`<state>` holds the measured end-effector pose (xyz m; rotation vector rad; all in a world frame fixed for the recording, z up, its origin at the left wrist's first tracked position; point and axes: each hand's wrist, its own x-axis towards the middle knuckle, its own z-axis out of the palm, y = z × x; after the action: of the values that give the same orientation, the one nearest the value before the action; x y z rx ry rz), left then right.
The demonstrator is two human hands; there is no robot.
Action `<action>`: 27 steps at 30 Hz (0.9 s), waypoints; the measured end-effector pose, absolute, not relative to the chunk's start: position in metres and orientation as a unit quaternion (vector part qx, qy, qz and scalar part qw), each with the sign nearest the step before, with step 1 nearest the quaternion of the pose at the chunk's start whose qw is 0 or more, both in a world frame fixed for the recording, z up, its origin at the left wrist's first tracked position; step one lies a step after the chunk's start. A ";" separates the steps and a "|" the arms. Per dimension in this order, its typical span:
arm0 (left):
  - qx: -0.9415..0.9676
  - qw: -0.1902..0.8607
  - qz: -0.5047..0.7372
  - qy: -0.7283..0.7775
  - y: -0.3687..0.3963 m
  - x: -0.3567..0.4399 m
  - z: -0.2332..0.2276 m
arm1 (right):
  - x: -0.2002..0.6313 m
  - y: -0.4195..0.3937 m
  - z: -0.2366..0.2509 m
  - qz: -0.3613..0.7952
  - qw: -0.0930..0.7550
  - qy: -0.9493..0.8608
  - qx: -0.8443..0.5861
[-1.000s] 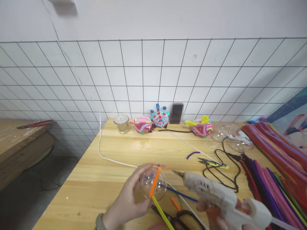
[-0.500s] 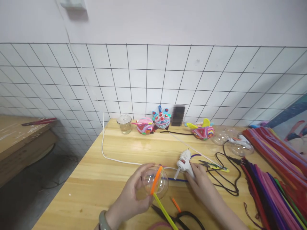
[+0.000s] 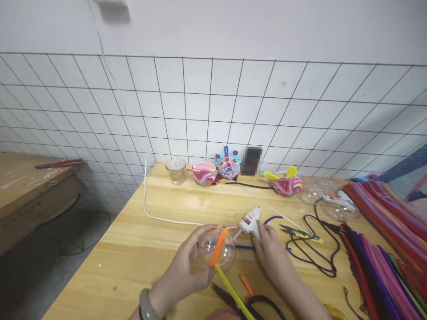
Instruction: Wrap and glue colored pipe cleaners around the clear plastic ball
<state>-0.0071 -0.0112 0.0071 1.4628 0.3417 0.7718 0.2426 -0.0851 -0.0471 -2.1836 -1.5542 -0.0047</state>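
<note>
My left hand [image 3: 183,264] is closed around the side of a clear plastic ball [image 3: 228,258]. An orange pipe cleaner [image 3: 218,250] crosses the ball's surface, and a yellow pipe cleaner [image 3: 233,291] runs from its lower end toward the table's front. To the right of the ball, my right hand [image 3: 272,255] grips the handle of a white glue gun [image 3: 251,219]; its nozzle points away from me, up and slightly right. Behind them a blue pipe cleaner [image 3: 245,247] lies on the table, partly hidden by the hands and ball.
Black scissors [image 3: 263,298] and an orange scrap [image 3: 247,286] lie in front. Along the back stand a glass cup [image 3: 176,170], decorated balls [image 3: 228,166] and more clear balls [image 3: 313,191]. Yellow snips [image 3: 300,233], a black cord [image 3: 308,262] and pipe cleaner bundles [image 3: 376,262] occupy the right.
The glue gun in my right hand has moved left, nearer to the ball, and turned slightly. My left hand still holds the ball in much the same pose. The whole view has shifted a little.
</note>
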 end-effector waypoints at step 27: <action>0.638 0.665 0.333 0.198 -0.012 -0.003 0.009 | 0.219 -0.107 -0.006 -0.151 0.226 -0.633 -0.725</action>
<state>-0.0033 -0.0123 0.0086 1.4406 0.4469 0.7526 0.2191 -0.1069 -0.0063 -1.9980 -1.7446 -0.4149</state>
